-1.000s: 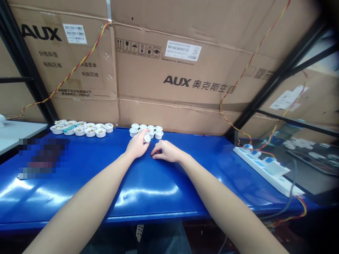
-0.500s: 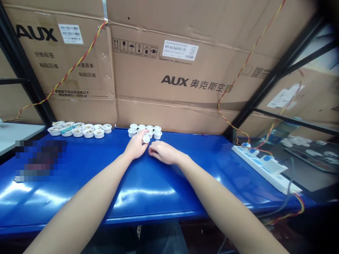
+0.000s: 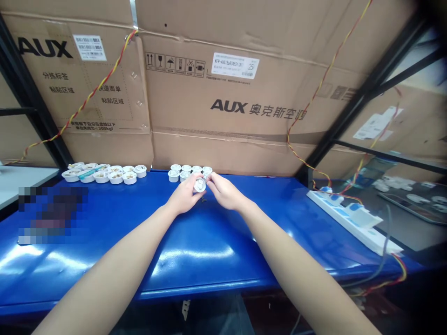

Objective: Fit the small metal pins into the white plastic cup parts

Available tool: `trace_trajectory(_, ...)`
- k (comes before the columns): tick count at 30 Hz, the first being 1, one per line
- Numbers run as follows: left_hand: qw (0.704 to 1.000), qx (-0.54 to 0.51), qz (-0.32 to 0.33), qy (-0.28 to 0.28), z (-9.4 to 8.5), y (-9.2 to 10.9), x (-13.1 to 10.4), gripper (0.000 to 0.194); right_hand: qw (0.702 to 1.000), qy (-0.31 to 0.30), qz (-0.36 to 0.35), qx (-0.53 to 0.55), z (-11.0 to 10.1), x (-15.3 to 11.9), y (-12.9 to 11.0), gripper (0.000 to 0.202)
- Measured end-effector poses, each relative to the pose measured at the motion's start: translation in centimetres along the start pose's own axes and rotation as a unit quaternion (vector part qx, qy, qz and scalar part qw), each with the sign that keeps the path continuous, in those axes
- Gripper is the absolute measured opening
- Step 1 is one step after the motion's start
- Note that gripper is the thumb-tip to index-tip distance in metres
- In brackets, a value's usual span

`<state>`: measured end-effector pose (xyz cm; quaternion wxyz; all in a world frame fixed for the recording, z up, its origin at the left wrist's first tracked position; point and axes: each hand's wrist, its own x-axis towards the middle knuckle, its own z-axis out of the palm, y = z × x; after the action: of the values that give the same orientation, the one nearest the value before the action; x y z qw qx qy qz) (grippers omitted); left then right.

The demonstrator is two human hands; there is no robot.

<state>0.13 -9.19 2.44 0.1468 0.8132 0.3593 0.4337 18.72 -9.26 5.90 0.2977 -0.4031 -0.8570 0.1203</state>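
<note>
**Both hands on one small cup**

The left hand [image 3: 185, 197] and the right hand [image 3: 223, 191] meet above the blue bench [image 3: 195, 251], and between their fingertips they pinch a small white cup [image 3: 199, 185], tilted so its open mouth faces the camera. The left fingers close around its side; the right fingertips touch its rim from the other side. It is lifted just clear of the bench, right in front of a cluster of like cups [image 3: 186, 172] near the back edge. A tiny dark piece [image 3: 203, 200] lies on the bench under the hands.

By the look of it, the step in hand is working on this one cup, and any further move calls for a light, steady pinch, since the cup is small.

A second row of cups [image 3: 104, 173] with something in them stands to the left. Cardboard boxes [image 3: 223, 93] wall the back, with twisted red-yellow wire [image 3: 307, 116] over them; a white power strip [image 3: 352, 218] lies at right.
</note>
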Motion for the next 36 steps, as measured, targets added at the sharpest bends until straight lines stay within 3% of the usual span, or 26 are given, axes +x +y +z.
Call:
trace_trajectory(5, 0.994, -0.077, -0.073, 0.02, 0.0, -0.3, 0.1, 0.048, 1.0, 0.019, 0.015, 0.0, -0.2, 0.0, -0.2, 0.017)
trace_trajectory(9, 0.974, -0.199, -0.101, -0.041, -0.4, -0.6, 0.2, 0.051, 1.0, 0.024, 0.006, -0.002, -0.2, 0.1, -0.1, 0.019)
trace_trajectory(16, 0.909, -0.374, -0.184, -0.021, -0.6, -0.6, 0.4, 0.063, 0.999, 0.048, -0.023, 0.007, -0.3, 0.1, -0.2, 0.017)
trace_trajectory(21, 0.871, -0.454, -0.183, -0.038, -0.9, -0.5, 0.5, 0.047, 0.997, 0.066, -0.034, 0.01, -0.5, 0.1, -0.4, 0.017)
trace_trajectory(29, 0.768, -0.605, -0.203, -0.053, -0.9, -0.4, 0.6, 0.032, 0.992, 0.12, -0.017, 0.045, 0.3, 0.2, -1.1, 0.018)
trace_trajectory(32, 0.759, -0.617, -0.199, -0.059, -0.9, -0.1, 0.6, 0.03, 0.989, 0.135, -0.003, 0.067, 0.9, 0.2, -1.4, 0.018)
trace_trajectory(36, 0.771, -0.603, -0.196, -0.067, -0.9, 0.0, 0.5, 0.038, 0.986, 0.141, 0.011, 0.09, 1.4, 0.3, -1.5, 0.019)
